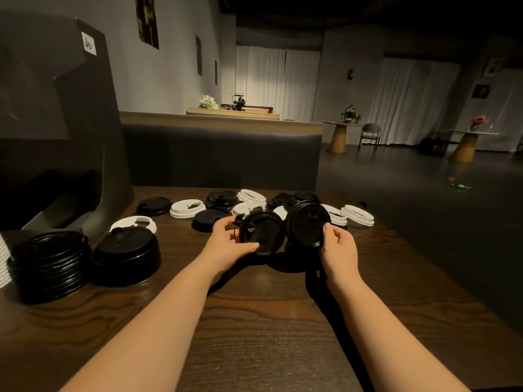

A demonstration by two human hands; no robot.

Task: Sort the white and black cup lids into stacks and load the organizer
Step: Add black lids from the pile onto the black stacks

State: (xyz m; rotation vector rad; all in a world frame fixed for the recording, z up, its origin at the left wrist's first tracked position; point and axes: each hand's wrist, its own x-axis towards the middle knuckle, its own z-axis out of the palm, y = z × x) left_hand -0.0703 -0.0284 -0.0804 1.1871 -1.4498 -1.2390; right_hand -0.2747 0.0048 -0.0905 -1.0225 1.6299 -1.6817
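Left hand [230, 239] pinches one black lid [261, 232], right hand [338, 244] pinches another [307, 223]; the black stack [126, 257] lies at 9 o'clock, left hand nearer.

Two hands, the left hand [230, 239] and the right hand [338, 247], each hold one black lid: one [261, 230] left, one [307, 223] right. Beside the one dark organizer [56, 123] stand two stacks of black lids [51, 261] [126, 256]. About six single white lids [133, 223] [186, 207] lie on the desk [254, 321] beyond the organizer, with several loose black lids [152, 205] too overlapped to count exactly.
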